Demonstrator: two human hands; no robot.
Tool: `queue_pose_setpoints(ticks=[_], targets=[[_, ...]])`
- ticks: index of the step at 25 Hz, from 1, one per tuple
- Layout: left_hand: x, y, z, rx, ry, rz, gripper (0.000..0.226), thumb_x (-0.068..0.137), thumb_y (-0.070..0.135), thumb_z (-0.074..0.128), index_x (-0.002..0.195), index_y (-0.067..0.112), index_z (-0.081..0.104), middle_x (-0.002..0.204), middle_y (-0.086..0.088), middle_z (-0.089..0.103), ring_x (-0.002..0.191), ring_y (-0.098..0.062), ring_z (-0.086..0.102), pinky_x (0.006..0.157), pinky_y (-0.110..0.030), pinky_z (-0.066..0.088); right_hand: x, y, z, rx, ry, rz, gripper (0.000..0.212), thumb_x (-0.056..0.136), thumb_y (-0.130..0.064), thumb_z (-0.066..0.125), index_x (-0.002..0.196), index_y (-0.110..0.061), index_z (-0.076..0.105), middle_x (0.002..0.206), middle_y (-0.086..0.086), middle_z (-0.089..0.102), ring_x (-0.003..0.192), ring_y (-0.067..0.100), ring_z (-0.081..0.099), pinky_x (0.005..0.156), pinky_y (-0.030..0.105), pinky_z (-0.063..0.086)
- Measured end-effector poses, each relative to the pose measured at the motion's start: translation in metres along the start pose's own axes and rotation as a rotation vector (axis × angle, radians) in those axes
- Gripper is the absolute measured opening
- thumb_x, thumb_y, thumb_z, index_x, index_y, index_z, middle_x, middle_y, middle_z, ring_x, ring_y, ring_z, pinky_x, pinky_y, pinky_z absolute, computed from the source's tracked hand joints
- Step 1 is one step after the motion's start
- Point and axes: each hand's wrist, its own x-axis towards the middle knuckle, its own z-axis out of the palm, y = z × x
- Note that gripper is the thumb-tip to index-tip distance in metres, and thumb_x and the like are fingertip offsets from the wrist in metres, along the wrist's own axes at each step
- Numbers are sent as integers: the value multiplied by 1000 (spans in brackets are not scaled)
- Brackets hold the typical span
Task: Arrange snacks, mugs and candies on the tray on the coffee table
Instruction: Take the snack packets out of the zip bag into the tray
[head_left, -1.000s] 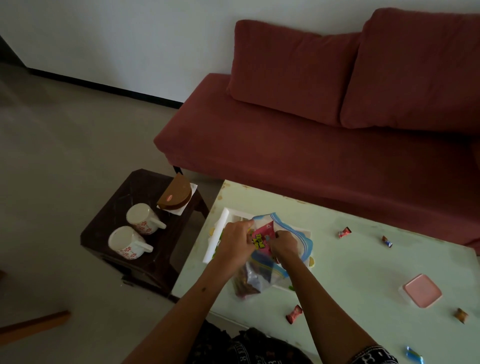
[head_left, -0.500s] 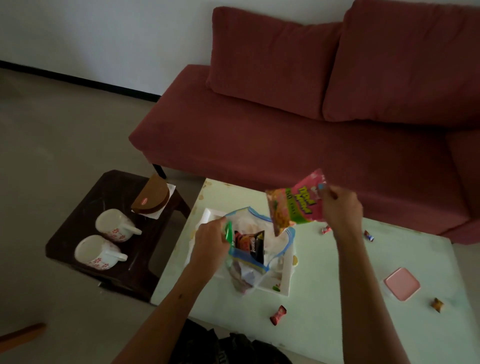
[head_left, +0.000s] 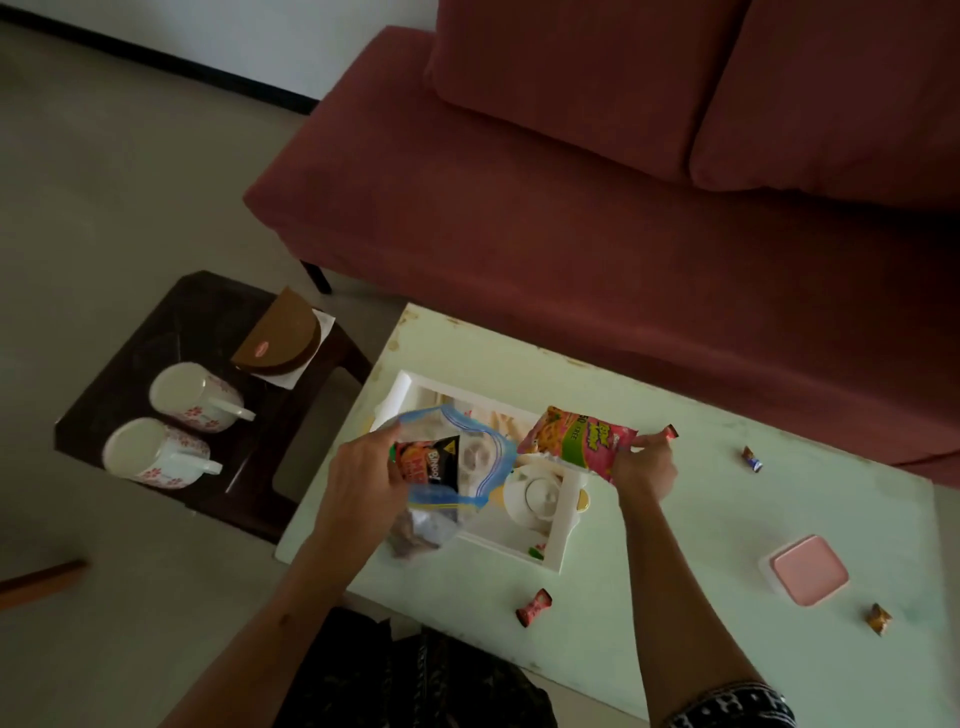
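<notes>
While gripping a zip bag (head_left: 451, 467) of snacks above the white tray (head_left: 561, 545) on the pale desk (head_left: 701, 519), left hand (head_left: 363, 467); right hand (head_left: 644, 467) pinching a pink snack packet (head_left: 576, 441) over the tray's far edge. Two mugs (head_left: 192, 395) left of the tray, candies (head_left: 533, 607) scattered around.

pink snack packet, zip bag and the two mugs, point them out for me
pink snack packet (head_left: 582, 441), head view, on its printed front.
zip bag (head_left: 470, 457), head view, on its clear side below the blue zip.
far mug (head_left: 195, 397), head view, on its flowered wall.
near mug (head_left: 150, 453), head view, on its flowered wall.
</notes>
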Motion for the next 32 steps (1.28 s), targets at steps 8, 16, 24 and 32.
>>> queue_pose_setpoints(ticks=[8,16,24,32], targets=[[-7,-7,-4,19,34,-82,38,72,-14,53,107,-3,64,79,-24,71,68,-36,67,66,-30,43,25,26,39,-195,-217,-124,21,83,-4,61,98,-8,75,108,14,71,101,35,62,82,34,49],[-14,6,4,-16,-2,-23,42,74,-12,53,113,1,62,91,-20,73,79,-30,68,73,-27,46,39,44,29,-252,-418,-82,30,86,-12,58,114,-5,66,114,20,67,101,36,61,86,37,49],[-25,32,-3,-59,-105,64,41,78,-1,54,118,6,58,97,-16,71,90,-29,65,79,-33,50,-102,-12,-49,329,-126,-368,13,74,-31,53,71,-36,65,67,-6,71,62,11,66,60,26,51],[-40,40,-11,-85,-120,157,45,80,-4,52,124,6,55,112,-13,68,98,-24,64,89,-29,48,-118,-24,8,-573,-690,-278,25,84,-14,59,102,2,61,107,20,66,102,33,64,89,40,53]])
